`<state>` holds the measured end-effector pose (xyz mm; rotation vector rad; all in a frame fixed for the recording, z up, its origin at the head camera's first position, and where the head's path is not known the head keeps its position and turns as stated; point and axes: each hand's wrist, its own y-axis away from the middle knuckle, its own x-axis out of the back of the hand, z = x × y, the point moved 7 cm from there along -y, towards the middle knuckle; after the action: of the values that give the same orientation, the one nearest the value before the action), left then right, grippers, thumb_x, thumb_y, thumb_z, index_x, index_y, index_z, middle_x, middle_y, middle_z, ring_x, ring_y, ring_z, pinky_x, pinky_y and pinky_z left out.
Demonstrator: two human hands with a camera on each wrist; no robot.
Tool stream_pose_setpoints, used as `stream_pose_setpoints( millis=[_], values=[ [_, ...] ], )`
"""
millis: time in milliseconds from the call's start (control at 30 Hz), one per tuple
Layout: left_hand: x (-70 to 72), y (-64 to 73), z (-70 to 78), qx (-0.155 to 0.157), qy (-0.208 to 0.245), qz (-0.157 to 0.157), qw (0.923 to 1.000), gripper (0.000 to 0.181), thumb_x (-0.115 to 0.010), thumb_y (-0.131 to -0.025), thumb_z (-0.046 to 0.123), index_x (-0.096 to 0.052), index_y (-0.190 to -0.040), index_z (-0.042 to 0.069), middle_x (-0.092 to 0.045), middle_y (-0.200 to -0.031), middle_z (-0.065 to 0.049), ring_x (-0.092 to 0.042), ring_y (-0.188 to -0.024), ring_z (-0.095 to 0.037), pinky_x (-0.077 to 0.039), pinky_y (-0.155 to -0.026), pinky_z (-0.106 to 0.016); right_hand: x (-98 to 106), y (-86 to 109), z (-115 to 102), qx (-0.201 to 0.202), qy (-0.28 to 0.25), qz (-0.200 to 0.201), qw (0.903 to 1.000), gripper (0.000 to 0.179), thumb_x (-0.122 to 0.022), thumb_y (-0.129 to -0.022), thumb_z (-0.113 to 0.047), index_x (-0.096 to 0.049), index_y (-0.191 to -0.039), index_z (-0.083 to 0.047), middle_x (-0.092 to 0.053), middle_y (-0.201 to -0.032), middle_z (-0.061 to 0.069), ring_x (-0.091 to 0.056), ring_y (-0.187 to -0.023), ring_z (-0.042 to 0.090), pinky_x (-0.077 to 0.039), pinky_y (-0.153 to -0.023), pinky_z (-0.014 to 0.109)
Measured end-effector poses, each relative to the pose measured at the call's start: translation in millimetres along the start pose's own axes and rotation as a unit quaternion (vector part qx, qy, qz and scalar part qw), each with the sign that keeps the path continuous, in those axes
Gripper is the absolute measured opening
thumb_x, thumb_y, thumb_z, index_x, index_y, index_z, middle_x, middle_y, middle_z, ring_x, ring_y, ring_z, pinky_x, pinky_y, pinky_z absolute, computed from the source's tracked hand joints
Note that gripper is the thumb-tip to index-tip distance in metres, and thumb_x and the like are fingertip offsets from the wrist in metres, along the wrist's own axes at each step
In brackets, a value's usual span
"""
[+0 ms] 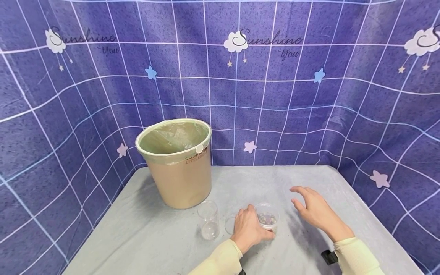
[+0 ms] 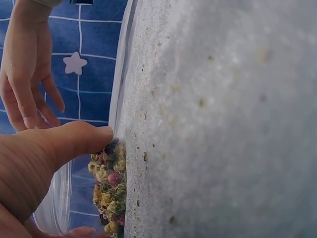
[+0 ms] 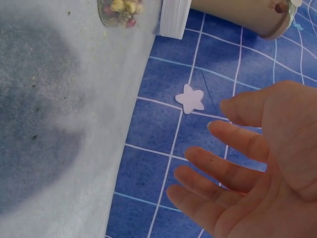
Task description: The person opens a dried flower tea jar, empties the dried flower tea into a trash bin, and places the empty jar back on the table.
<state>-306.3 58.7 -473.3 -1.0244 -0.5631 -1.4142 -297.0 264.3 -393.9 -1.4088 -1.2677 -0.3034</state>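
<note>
My left hand (image 1: 248,228) grips a clear plastic jar (image 1: 273,214) from its left side, thumb at the near side and fingers toward the back. Small dried flowers (image 2: 110,186), yellowish blooms with dark red buds among them, lie in the bottom of the jar. In the left wrist view the thumb reaches along the jar near its base. My right hand (image 1: 317,212) hovers to the right of the jar, apart from it, fingers spread and loosely bent with nothing in them. Part of a clear round piece (image 1: 228,225) shows beside the left hand, which hides the rest.
A clear, upright cup (image 1: 208,214) stands left of the left hand. Behind it is a tan bin (image 1: 182,179) with a pale green liner. Small dark crumbs (image 2: 145,156) dot the grey tabletop (image 1: 240,183). A blue checked curtain (image 1: 261,114) surrounds the table's back and sides.
</note>
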Motion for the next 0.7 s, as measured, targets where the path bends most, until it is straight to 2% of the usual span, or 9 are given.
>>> stream_pose_setpoints(
  millis=[367,500,700],
  values=[
    [2.3,-2.1,-2.6,0.001,0.029,-0.004,0.9996,0.084,-0.099,-0.047,0.049,-0.062,-0.109,0.007,-0.063,-0.087,-0.001,-0.06,-0.088,-0.024,-0.053,-0.079,-0.038,6,-6.5,-4,0.0,-0.003,0.005,1.0,0.034,-0.072,-0.092,-0.007,-0.067,-0.125,-0.002,-0.072,-0.114,0.019,-0.068,-0.109,0.042,-0.051,-0.094,0.058],
    [12.5,-6.8,-3.3,0.003,0.053,0.011,0.9985,0.082,-0.097,-0.049,0.047,-0.061,-0.11,0.005,-0.062,-0.09,-0.002,-0.06,-0.09,-0.026,-0.054,-0.075,-0.038,10,-12.3,-7,0.002,-0.009,0.009,0.9999,0.034,-0.071,-0.092,-0.007,-0.066,-0.126,-0.002,-0.072,-0.116,0.02,-0.067,-0.11,0.042,-0.051,-0.095,0.058],
    [37.0,-16.3,0.5,-0.007,0.104,0.039,0.9938,0.087,-0.096,-0.054,0.039,-0.058,-0.122,0.001,-0.062,-0.101,-0.004,-0.063,-0.094,-0.025,-0.055,-0.082,-0.038,14,-24.1,-15,0.008,-0.015,0.015,0.9997,0.034,-0.07,-0.094,-0.008,-0.066,-0.127,-0.003,-0.072,-0.117,0.019,-0.067,-0.111,0.042,-0.05,-0.095,0.057]
  ],
)
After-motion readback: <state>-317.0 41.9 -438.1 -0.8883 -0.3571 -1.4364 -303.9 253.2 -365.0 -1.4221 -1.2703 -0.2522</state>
